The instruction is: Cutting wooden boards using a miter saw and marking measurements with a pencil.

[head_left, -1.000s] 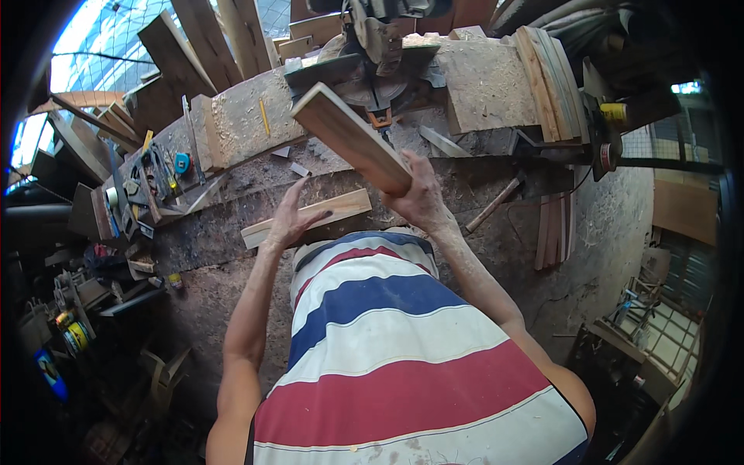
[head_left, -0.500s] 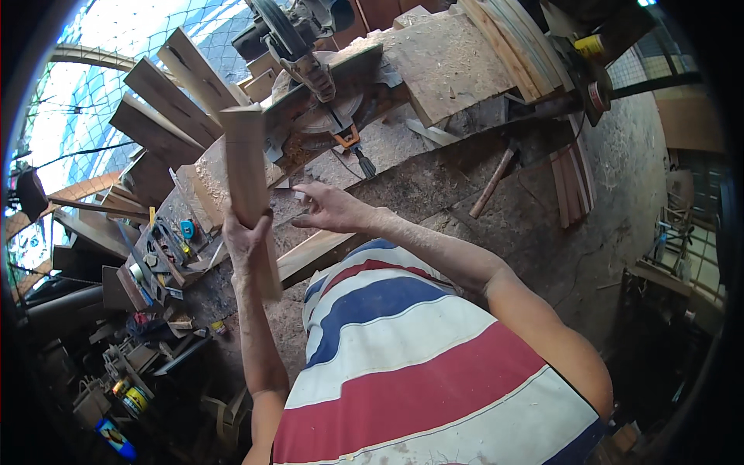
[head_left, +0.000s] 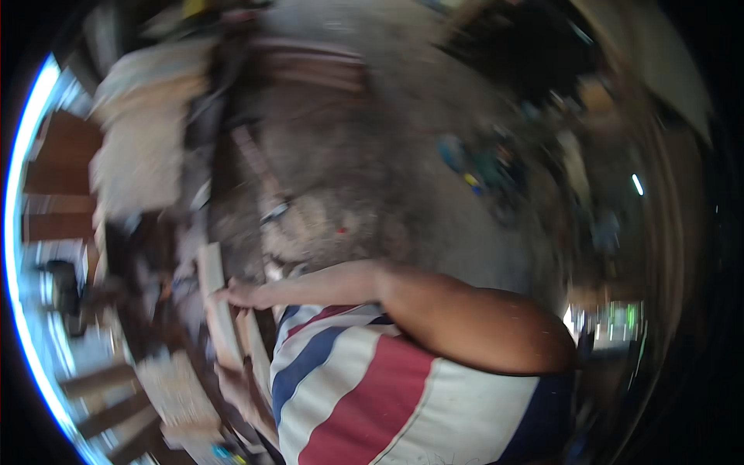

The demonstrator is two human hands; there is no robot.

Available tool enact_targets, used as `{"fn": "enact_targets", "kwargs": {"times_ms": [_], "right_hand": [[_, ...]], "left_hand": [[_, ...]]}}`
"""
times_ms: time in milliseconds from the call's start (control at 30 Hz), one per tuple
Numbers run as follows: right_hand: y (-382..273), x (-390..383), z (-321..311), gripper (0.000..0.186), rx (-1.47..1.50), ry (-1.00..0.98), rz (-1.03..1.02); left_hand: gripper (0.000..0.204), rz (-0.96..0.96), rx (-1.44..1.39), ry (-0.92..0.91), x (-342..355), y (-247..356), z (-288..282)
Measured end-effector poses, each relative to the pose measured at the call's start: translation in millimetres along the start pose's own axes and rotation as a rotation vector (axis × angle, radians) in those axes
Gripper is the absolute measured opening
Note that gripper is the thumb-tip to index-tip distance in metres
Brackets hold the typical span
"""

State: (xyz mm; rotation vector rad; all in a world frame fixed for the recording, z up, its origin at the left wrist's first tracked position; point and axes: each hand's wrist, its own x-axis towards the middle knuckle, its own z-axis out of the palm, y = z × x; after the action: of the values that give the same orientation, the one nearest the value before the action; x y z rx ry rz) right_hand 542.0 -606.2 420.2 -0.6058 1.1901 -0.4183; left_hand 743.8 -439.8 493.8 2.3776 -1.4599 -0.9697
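Motion smears the whole head view. A pale wooden block (head_left: 220, 322), long and squared, lies along the left side of my striped apron. My left hand (head_left: 239, 387) grips its near end. Against its right side, closer to the far end, rests my right hand (head_left: 242, 294); its fingers are too blurred to show whether they close on the wood. Another pale strip of wood (head_left: 254, 341) runs between the block and my apron.
A workbench with a sawdust-covered top (head_left: 143, 159) runs down the left. A hammer-like tool (head_left: 257, 159) lies to the right of the bench edge. Stacked reddish boards (head_left: 310, 63) are farther off. A blurred heap of dark, green and blue items (head_left: 492, 167) sits on the right.
My view has swung to the right, so the bench and saw now lie at the left. The block has tilted down from upright, and my right hand has come to it.
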Motion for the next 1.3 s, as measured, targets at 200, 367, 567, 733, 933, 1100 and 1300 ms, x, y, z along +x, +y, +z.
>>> {"fn": "enact_targets", "kwargs": {"times_ms": [200,367,567,733,933,1100,1300], "right_hand": [[15,-62,-40,0.056,-0.058,0.004,-0.114],[84,-100,-122,0.048,-0.033,0.13,-0.03],[178,-109,-179,0.036,0.08,0.334,0.081],[177,-90,-169,0.037,-0.029,0.257,0.032],[144,-75,-165,0.034,-0.189,0.171,-0.173],[73,-42,-112,0.028,-0.346,0.099,-0.128],[-9,-1,-20,0.034,-0.72,-0.164,-0.298]], "left_hand": [[0.066,0.245,0.054,-0.096,17,-9,12],[0.064,0.369,0.139,-0.146,40,17,33],[0.061,0.473,0.198,-0.158,49,43,44],[0.059,0.512,0.219,-0.144,64,48,41],[0.056,0.45,0.206,-0.071,82,1,-19],[0.054,0.276,0.239,0.1,66,-79,-74],[0.055,0.237,0.134,0.145,68,-107,-99]]}}
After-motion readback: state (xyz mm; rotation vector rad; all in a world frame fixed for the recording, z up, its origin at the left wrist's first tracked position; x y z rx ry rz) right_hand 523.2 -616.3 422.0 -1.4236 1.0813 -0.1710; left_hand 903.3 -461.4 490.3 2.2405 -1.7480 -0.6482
